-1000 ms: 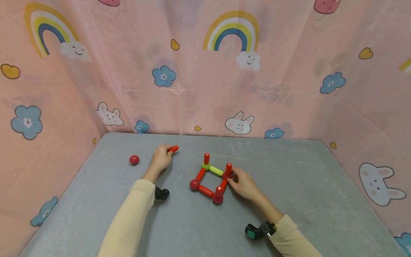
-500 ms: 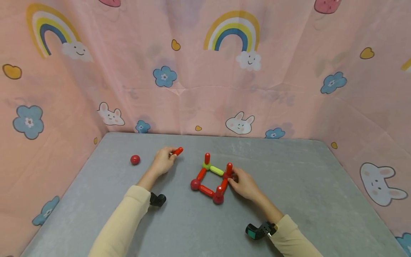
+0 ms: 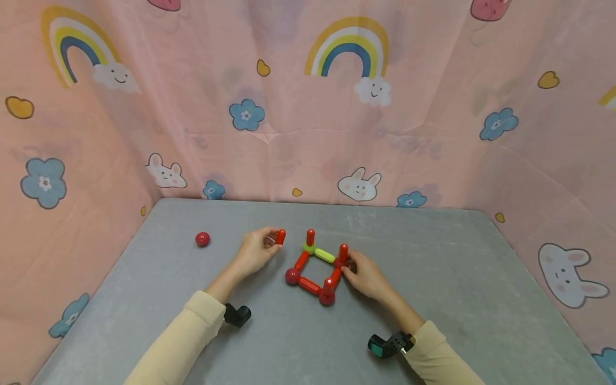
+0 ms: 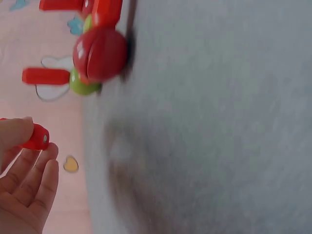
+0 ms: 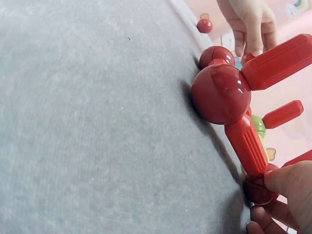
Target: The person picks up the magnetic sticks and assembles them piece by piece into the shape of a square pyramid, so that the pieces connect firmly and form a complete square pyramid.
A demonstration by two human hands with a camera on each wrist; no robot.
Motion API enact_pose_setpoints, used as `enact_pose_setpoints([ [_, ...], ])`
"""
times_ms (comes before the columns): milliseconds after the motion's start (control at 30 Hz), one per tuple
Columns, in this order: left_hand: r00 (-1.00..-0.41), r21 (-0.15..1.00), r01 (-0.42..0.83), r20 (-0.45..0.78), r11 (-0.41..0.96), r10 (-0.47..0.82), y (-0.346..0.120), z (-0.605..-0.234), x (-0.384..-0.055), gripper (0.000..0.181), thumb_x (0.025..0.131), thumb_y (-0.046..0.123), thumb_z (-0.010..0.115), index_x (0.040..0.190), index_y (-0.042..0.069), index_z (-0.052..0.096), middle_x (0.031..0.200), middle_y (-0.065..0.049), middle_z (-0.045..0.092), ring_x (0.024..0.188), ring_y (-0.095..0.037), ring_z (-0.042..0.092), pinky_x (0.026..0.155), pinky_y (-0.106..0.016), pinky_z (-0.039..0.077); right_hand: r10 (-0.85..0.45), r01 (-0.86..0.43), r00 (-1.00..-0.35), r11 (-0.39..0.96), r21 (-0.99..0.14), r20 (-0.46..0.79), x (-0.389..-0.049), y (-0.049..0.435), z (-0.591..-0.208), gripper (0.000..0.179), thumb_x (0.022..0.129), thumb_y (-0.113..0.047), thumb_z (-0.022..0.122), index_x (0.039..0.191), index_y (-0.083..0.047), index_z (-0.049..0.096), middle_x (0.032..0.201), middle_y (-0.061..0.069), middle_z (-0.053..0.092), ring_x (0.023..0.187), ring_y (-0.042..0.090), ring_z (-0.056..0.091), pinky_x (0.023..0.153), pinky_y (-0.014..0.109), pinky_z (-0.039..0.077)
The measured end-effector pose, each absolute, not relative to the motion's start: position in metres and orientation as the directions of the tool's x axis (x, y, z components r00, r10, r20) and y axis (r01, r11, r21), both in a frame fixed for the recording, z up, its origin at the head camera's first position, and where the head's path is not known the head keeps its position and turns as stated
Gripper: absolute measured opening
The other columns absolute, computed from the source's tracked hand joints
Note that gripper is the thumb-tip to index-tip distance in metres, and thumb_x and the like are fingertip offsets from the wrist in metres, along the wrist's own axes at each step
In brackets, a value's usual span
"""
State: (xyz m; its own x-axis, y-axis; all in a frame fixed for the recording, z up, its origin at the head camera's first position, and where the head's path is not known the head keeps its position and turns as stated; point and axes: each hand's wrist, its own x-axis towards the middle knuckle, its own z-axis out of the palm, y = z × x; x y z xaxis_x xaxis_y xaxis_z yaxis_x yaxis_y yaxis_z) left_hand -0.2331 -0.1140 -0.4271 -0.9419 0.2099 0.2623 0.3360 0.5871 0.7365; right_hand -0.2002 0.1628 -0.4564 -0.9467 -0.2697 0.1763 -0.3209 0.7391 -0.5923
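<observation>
My left hand (image 3: 256,251) pinches a short red rod (image 3: 280,237), held upright above the table left of the frame of rods and balls. In the left wrist view the thumb and fingers grip this rod (image 4: 38,138), its end facing the camera. The frame is a square of red rods (image 3: 308,286) and one yellow-green rod (image 3: 324,255), joined by dark red balls and one green ball (image 3: 309,248). Upright red rods stand on three corners; the near-left red ball (image 3: 292,276) bears none. My right hand (image 3: 367,275) holds the right corner ball (image 5: 261,190) between thumb and fingers.
A loose red ball (image 3: 202,239) lies on the grey table (image 3: 462,289) at the far left. Behind the table hangs a pink patterned cloth (image 3: 433,117). Black wrist cameras (image 3: 392,345) are strapped on both wrists.
My left hand has moved right, toward the frame, and turned the red rod from slanted to upright. The right hand and the frame have stayed in place.
</observation>
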Motion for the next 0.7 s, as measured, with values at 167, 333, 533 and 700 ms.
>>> enact_pose_setpoints([
  [167,-0.925,0.761,0.375,0.270,0.530,0.267,-0.107,-0.425,-0.221,0.027,0.076,0.002,0.071,0.102,0.005,0.065,0.087,-0.004,0.066,0.075,-0.014,0.063,0.069,-0.026,0.053,-0.266,-0.314,-0.949,0.740,-0.595,0.170,-0.200,0.163,-0.456,0.025,0.084,-0.006,0.063,0.108,-0.002,0.059,0.104,0.015,0.062,0.086,0.023,0.060,0.077,0.039,0.050],
  [333,-0.911,0.772,0.397,0.265,0.496,0.316,-0.102,-0.425,-0.211,0.023,0.075,0.002,0.072,0.097,0.005,0.065,0.082,0.000,0.067,0.074,-0.011,0.063,0.067,-0.023,0.052,-0.270,-0.320,-0.947,0.736,-0.597,0.175,-0.200,0.163,-0.457,0.025,0.084,-0.006,0.063,0.108,-0.003,0.059,0.103,0.014,0.062,0.086,0.023,0.060,0.077,0.038,0.050],
  [533,-0.910,0.767,0.389,0.232,0.511,0.344,-0.098,-0.427,-0.201,0.022,0.075,0.002,0.072,0.095,0.008,0.066,0.081,0.001,0.066,0.072,-0.009,0.061,0.064,-0.022,0.050,-0.270,-0.325,-0.945,0.727,-0.605,0.183,-0.200,0.163,-0.458,0.025,0.084,-0.006,0.063,0.109,-0.003,0.059,0.103,0.014,0.062,0.087,0.023,0.060,0.077,0.038,0.050],
  [700,-0.912,0.758,0.379,0.208,0.530,0.354,-0.097,-0.429,-0.196,0.022,0.075,0.003,0.073,0.095,0.010,0.066,0.079,0.003,0.065,0.071,-0.008,0.058,0.062,-0.021,0.049,-0.268,-0.328,-0.944,0.738,-0.590,0.190,-0.201,0.163,-0.459,0.024,0.084,-0.007,0.063,0.107,-0.002,0.059,0.103,0.014,0.062,0.086,0.023,0.060,0.076,0.039,0.049],
])
